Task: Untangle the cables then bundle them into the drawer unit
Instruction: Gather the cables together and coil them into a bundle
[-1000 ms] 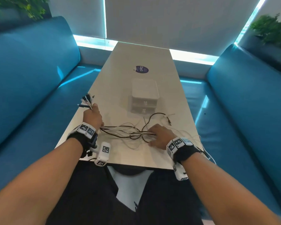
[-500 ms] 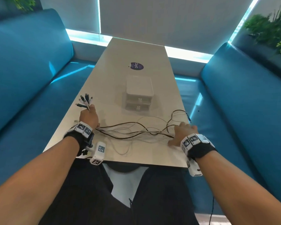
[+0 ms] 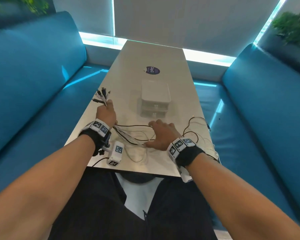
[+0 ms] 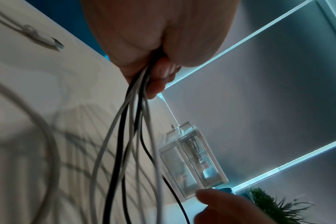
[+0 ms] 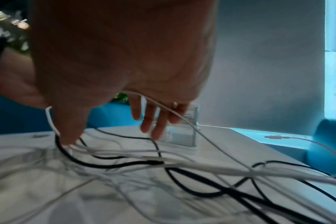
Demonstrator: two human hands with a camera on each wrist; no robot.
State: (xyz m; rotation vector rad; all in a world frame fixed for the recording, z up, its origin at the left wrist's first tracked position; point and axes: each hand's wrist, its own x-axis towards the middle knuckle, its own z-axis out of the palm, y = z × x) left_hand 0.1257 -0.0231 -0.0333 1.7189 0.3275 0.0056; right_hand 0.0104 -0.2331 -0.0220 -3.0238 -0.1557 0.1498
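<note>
Right hand point(image 3: 160, 135) has slid back to mid-bench, fingers spread on loose cables point(image 3: 135, 134); left hand point(image 3: 106, 113) grips plug ends, drawer unit point(image 3: 155, 101) unopened, bundling undone

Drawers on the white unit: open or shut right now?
Shut. Both fronts of the drawer unit sit flush with its frame in the head view, neither pulled out.

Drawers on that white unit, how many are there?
2: upper drawer and lower drawer, stacked in the drawer unit, fronts facing the camera. None seems hidden.

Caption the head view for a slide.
Left hand grips gathered cable ends; right hand spreads over loose cables before the drawer unit.
</note>
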